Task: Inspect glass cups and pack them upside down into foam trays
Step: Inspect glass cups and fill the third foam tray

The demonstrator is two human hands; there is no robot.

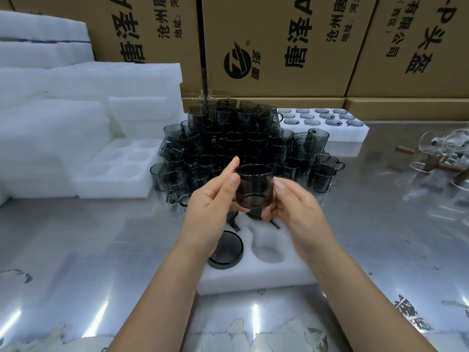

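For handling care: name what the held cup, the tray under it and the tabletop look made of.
The held cup looks like smoky grey glass, glossy and transparent. The tray looks like white foam, matte with rounded pockets. The tabletop is probably stainless steel: brushed, mirroring lights.

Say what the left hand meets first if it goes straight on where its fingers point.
Likely the pile of glass cups just beyond the left hand; depth is unclear.
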